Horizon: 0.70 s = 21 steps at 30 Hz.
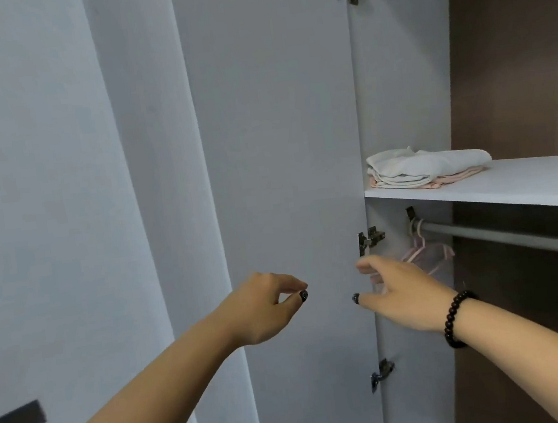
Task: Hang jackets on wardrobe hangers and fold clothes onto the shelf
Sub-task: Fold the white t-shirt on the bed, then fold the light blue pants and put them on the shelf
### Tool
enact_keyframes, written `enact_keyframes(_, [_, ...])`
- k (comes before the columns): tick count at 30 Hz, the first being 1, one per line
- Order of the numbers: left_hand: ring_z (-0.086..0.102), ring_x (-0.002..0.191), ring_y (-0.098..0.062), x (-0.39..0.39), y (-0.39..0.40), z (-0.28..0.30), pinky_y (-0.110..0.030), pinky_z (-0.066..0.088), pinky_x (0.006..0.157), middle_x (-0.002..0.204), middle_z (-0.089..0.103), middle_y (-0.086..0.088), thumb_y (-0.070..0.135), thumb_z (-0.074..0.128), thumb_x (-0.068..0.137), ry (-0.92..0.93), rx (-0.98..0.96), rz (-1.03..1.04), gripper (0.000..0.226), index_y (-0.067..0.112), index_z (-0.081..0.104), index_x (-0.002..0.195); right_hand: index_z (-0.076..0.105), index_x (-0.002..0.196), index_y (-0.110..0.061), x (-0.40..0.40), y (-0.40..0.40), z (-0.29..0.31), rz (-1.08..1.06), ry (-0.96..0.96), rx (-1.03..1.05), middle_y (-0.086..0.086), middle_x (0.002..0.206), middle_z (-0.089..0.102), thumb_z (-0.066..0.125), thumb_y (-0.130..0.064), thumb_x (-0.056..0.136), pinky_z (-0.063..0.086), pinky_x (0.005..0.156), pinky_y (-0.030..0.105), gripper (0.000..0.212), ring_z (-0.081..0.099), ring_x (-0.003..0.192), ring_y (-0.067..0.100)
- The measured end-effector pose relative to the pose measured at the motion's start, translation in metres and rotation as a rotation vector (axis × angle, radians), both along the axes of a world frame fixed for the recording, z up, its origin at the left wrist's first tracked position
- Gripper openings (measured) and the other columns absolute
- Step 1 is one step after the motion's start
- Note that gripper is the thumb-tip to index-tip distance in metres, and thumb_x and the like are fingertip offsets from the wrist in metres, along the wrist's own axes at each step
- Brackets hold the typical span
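Both hands empty: right hand (404,293) near hangers (426,254), left hand (267,307) apart

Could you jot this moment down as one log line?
wardrobe door open | folded clothes on shelf | pink hangers on rail | left hand, right hand empty

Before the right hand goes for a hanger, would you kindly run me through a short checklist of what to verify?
1. Wardrobe door open, out of the way: ok.
2. Pink hangers on the rail, at its left end: ok.
3. Right hand empty, fingers spread, free to take a hanger: ok.
4. Left hand empty, fingers loosely curled: ok.
5. Folded clothes lying flat on the shelf: ok.
6. Jacket ready to hang: cannot tell, none in view.
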State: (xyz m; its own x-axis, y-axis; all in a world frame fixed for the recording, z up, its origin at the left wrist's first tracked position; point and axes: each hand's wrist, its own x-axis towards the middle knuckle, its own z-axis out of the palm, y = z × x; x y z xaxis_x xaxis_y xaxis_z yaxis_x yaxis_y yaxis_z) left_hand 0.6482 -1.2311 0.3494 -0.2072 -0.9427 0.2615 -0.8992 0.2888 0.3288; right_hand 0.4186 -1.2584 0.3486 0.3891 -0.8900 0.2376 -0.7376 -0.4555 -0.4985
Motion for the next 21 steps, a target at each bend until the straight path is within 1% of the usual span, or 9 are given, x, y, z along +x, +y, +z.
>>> enact_keyframes(3, [0.055,0.120,-0.004,0.006,0.042,-0.013,-0.026,0.042,0.104,0.136,0.055,0.017,0.040,0.044,0.099,-0.035,-0.001,0.073,0.038,0.030,0.055,0.134,0.034,0.142,-0.025,0.016,0.028,-0.022,0.086,-0.083,0.043,-0.011,0.144,0.039,0.057,-0.036,0.091,0.033,0.107,0.024,0.057,0.039,0.130,0.006])
enact_keyframes(5, [0.056,0.118,-0.004,0.009,0.068,-0.026,-0.024,0.041,0.104,0.137,0.054,0.018,0.041,0.043,0.099,-0.033,0.028,0.124,0.039,0.030,0.053,0.136,0.038,0.139,-0.026,0.025,0.047,-0.038,0.139,-0.163,0.095,-0.013,0.140,0.042,0.058,-0.036,0.091,0.034,0.104,0.022,0.053,0.041,0.127,0.004])
enact_keyframes(7, [0.054,0.120,-0.003,0.012,0.095,-0.042,-0.023,0.041,0.104,0.138,0.054,0.018,0.042,0.044,0.099,-0.018,0.071,0.156,0.040,0.031,0.053,0.136,0.043,0.133,-0.028,0.033,0.067,-0.056,0.178,-0.244,0.197,-0.014,0.133,0.047,0.061,-0.032,0.089,0.038,0.096,0.018,0.047,0.046,0.121,0.003])
enact_keyframes(10, [0.054,0.120,-0.002,0.023,0.132,-0.067,-0.017,0.039,0.100,0.138,0.053,0.017,0.041,0.045,0.099,0.009,0.140,0.207,0.040,0.030,0.052,0.137,0.050,0.118,-0.032,0.047,0.094,-0.085,0.213,-0.376,0.393,-0.014,0.126,0.055,0.065,-0.027,0.087,0.044,0.083,0.017,0.035,0.056,0.109,0.001])
enact_keyframes(12, [0.055,0.118,-0.003,0.035,0.157,-0.083,-0.017,0.039,0.100,0.138,0.053,0.017,0.042,0.045,0.099,0.049,0.189,0.252,0.041,0.030,0.052,0.137,0.050,0.117,-0.032,0.054,0.110,-0.102,0.235,-0.369,0.457,-0.014,0.125,0.056,0.065,-0.026,0.087,0.044,0.083,0.018,0.034,0.056,0.108,0.000])
enact_keyframes(14, [0.055,0.116,0.000,0.047,0.183,-0.096,-0.017,0.041,0.100,0.137,0.054,0.018,0.041,0.046,0.098,0.105,0.207,0.294,0.041,0.031,0.051,0.137,0.050,0.120,-0.030,0.063,0.126,-0.113,0.256,-0.338,0.493,-0.014,0.125,0.055,0.064,-0.026,0.087,0.042,0.082,0.016,0.036,0.055,0.108,-0.001])
enact_keyframes(17, [0.054,0.108,0.008,0.066,0.220,-0.114,-0.012,0.039,0.095,0.132,0.056,0.019,0.037,0.048,0.098,0.179,0.216,0.356,0.040,0.030,0.051,0.138,0.049,0.120,-0.032,0.078,0.147,-0.122,0.290,-0.281,0.517,-0.014,0.125,0.055,0.063,-0.026,0.089,0.041,0.078,0.012,0.034,0.054,0.108,0.000])
enact_keyframes(19, [0.052,0.116,0.008,0.083,0.243,-0.127,-0.015,0.040,0.101,0.133,0.056,0.018,0.036,0.049,0.098,0.209,0.234,0.385,0.040,0.030,0.051,0.137,0.050,0.121,-0.032,0.093,0.159,-0.127,0.318,-0.220,0.506,-0.015,0.126,0.054,0.061,-0.028,0.090,0.040,0.078,0.012,0.033,0.053,0.110,0.000])
enact_keyframes(21, [0.050,0.121,0.007,0.104,0.265,-0.140,-0.020,0.041,0.105,0.134,0.056,0.018,0.038,0.049,0.097,0.238,0.257,0.428,0.040,0.031,0.052,0.136,0.050,0.127,-0.030,0.112,0.170,-0.133,0.355,-0.144,0.485,-0.015,0.128,0.052,0.059,-0.030,0.092,0.039,0.084,0.015,0.036,0.051,0.114,0.002])
